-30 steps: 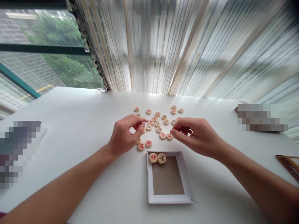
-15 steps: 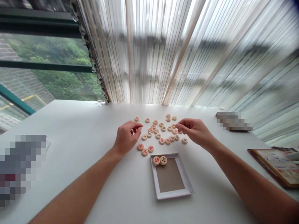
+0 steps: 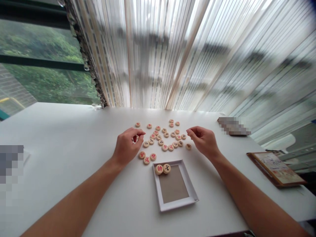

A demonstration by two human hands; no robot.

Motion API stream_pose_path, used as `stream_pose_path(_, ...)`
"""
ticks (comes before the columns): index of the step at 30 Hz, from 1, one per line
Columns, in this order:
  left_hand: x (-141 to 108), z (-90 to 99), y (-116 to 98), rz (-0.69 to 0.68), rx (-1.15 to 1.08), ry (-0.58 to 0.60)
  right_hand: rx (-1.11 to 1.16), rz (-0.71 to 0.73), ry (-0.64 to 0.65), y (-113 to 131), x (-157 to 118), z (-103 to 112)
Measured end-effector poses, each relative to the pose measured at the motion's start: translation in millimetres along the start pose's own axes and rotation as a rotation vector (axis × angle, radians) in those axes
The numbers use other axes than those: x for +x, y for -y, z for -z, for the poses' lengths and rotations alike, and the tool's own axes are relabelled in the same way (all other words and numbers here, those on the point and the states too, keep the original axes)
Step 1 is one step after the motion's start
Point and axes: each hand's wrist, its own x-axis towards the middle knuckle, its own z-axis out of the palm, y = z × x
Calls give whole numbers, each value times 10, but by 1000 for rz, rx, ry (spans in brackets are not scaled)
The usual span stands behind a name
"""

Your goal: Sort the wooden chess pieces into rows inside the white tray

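head view, out of sight: we see a pixelated block (image 3: 11,164) cut off at the left and a pixelated object (image 3: 234,126) at the far right, and can name neither.
left hand (image 3: 129,142): thumb and forefinger curl into a ring, tips close together; we cannot tell whether they grip anything.
right hand (image 3: 202,141): thumb and forefinger tips also close together; whether anything sits between them, we cannot tell.
scattered discs (image 3: 161,142): round, smooth, pale and wooden-looking, marked in red or black, spread between the hands; the farther markings are too small for us to read.
tray (image 3: 176,203): shallow, rectangular, white-walled, with a dull brown floor; it stands slightly turned on our side of the discs.
inside the tray: a red-marked disc (image 3: 159,169) and a black-marked disc (image 3: 167,169), side by side in the far left corner.
curtain (image 3: 153,59): thin hanging strings behind the tabletop (image 3: 61,138).
room: we have bare white surface left of the left hand, and more between the tray and the right forearm (image 3: 244,186).
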Motion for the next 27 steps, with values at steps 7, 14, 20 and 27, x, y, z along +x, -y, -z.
stream_pose_path(7, -15, -39, 2, 53, 8, 3, -39, 8, -16, -145, 53, 42)
stream_pose_path(14, -32, -63, -19, 98, 9, 25, -46, 93, 126, -118, 53, -63)
stream_pose_path(20, -72, -111, -136, 25, 6, 68, -80, -15, 155, -150, 153, -169)
stream_pose_path(27, -107, -148, -189, -78, -16, 94, -95, -142, 202, -121, 350, -301)
